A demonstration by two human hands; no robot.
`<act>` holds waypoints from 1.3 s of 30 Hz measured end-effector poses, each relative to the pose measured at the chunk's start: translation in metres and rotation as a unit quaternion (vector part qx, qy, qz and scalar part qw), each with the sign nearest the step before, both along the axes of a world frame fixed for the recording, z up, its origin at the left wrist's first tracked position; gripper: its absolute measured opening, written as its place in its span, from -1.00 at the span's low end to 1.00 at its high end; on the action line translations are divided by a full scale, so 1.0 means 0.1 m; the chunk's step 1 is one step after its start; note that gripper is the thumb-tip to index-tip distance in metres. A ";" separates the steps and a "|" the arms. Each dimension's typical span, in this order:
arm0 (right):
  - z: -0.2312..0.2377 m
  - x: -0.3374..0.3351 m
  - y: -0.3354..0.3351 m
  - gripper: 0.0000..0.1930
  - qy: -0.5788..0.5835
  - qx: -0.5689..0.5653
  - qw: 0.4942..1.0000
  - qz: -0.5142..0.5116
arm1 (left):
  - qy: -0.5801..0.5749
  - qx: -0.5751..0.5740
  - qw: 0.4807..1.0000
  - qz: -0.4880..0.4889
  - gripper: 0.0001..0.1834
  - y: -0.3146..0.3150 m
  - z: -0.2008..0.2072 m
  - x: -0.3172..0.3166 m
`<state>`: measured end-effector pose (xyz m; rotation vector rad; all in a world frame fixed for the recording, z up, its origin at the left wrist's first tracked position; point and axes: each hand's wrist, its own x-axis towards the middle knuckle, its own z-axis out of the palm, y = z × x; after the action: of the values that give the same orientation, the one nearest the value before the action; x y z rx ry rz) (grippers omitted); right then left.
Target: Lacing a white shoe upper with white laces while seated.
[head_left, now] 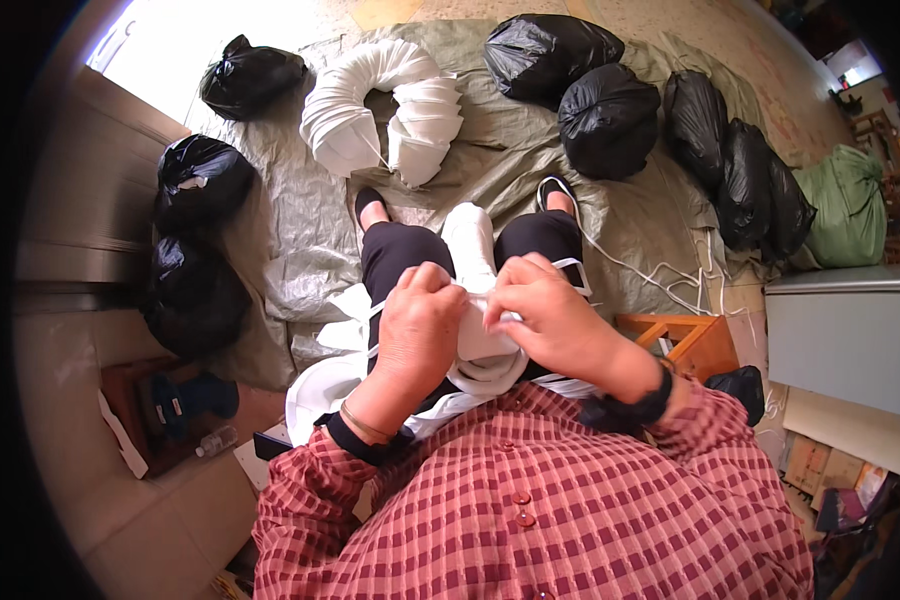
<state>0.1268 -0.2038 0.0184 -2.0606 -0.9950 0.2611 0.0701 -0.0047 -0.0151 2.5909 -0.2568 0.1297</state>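
In my lap lies a bundle of nested white pieces [470, 243], soft-looking and curved, running out between my knees. Over its near part, my left hand [420, 322] is closed, thumb and fingers pinched on a thin white strap. Close beside it, my right hand [545, 318] is closed too, pinching the same white material, with a short white end showing below its fingers. Whether the strap is tied or only held cannot be seen under the fingers. More loose white pieces [322, 392] rest against my left thigh.
A curved stack of white pieces [355, 85] lies on the grey-green tarp [310, 260]. Black bags [610, 120] stand around it, with a green sack [845, 205] at right. White cord [660, 280] trails right, near a wooden stool [705, 345]. A grey cabinet [850, 335] stands beyond.
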 end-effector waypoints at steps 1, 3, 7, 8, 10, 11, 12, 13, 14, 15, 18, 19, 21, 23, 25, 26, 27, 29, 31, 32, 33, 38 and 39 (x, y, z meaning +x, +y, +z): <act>0.26 0.03 -0.03 -0.92 0.194 0.087 0.977 0.030 | 0.002 0.001 1.000 0.000 -0.72 0.00 0.03 0.03; 0.54 0.06 -0.22 -0.94 0.350 0.307 0.883 0.049 | -0.026 -0.448 0.893 0.030 -0.80 -0.09 0.32 0.09; 0.19 0.28 -0.42 -0.89 0.509 0.399 0.762 -0.040 | 0.042 -0.577 0.815 0.025 -0.86 -0.12 0.74 0.06; 0.09 0.24 -0.37 -0.89 0.491 0.334 0.797 -0.105 | 0.043 -0.446 0.893 0.025 -0.85 -0.12 0.64 0.01; -0.15 0.10 -0.17 -0.85 0.412 0.262 0.855 -0.176 | 0.033 -0.212 0.977 -0.006 -0.82 -0.15 0.38 -0.10; -0.25 0.03 -0.11 -0.82 0.352 0.257 0.882 -0.180 | 0.019 -0.115 0.993 -0.034 -0.80 -0.18 0.30 -0.16; -0.20 -0.04 -0.08 -0.81 0.321 0.193 0.908 -0.185 | -0.015 -0.090 0.995 -0.031 -0.79 -0.22 0.28 -0.19; -0.25 -0.07 -0.08 -0.81 0.274 0.131 0.939 -0.165 | -0.004 -0.091 0.996 -0.010 -0.75 -0.25 0.24 -0.24; -0.27 -0.09 -0.07 -0.82 0.195 0.096 0.965 -0.145 | 0.000 -0.079 0.997 -0.004 -0.74 -0.23 0.18 -0.28; -0.28 -0.10 -0.07 -0.83 0.114 0.057 0.984 -0.124 | 0.004 -0.068 0.998 0.002 -0.73 -0.22 0.12 -0.30; -0.22 -0.15 -0.04 -0.82 0.048 0.001 0.992 -0.114 | -0.113 -0.003 0.993 -0.021 -0.75 -0.20 0.02 -0.27; -0.23 -0.15 -0.05 -0.82 0.049 0.002 0.992 -0.115 | -0.112 -0.001 0.993 -0.023 -0.75 -0.21 0.04 -0.26; -0.24 -0.14 -0.06 -0.82 -0.032 -0.047 0.993 -0.104 | -0.034 0.091 0.995 -0.008 -0.79 -0.24 0.10 -0.25; -0.23 -0.16 -0.06 -0.80 -0.039 -0.063 0.992 -0.101 | -0.051 0.104 0.993 -0.005 -0.81 -0.25 0.08 -0.24; -0.22 -0.18 -0.07 -0.77 -0.047 -0.080 0.991 -0.098 | -0.036 0.117 0.992 0.006 -0.83 -0.27 0.10 -0.22; -0.23 -0.19 -0.07 -0.76 -0.042 -0.081 0.990 -0.110 | -0.036 0.118 0.992 0.006 -0.83 -0.28 0.10 -0.22; -0.24 -0.20 -0.06 -0.74 -0.036 -0.082 0.989 -0.120 | -0.038 0.119 0.992 0.002 -0.84 -0.28 0.08 -0.21; -0.23 -0.20 -0.06 -0.75 -0.037 -0.087 0.988 -0.120 | -0.041 0.120 0.992 -0.002 -0.86 -0.28 0.07 -0.20; -0.24 -0.20 -0.07 -0.75 -0.037 -0.092 0.988 -0.120 | -0.041 0.103 0.994 -0.014 -0.88 -0.27 0.06 -0.16; -0.26 -0.19 -0.07 -0.76 -0.056 -0.092 0.987 -0.119 | -0.041 0.103 0.994 -0.014 -0.88 -0.27 0.05 -0.13; -0.27 -0.19 -0.07 -0.77 -0.074 -0.092 0.986 -0.118 | -0.046 0.060 0.997 -0.010 -0.89 -0.26 0.02 -0.11; -0.28 -0.20 -0.07 -0.78 -0.088 -0.096 0.983 -0.128 | -0.045 -0.018 0.999 0.000 -0.85 -0.25 -0.05 -0.10; -0.28 -0.20 -0.07 -0.80 -0.090 -0.097 0.983 -0.129 | -0.043 -0.030 0.999 0.013 -0.81 -0.23 -0.03 -0.13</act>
<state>0.1069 -0.2104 -0.0098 -2.3983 -0.8202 0.0376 0.0572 -0.0279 -0.0182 2.5324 -0.2467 0.2549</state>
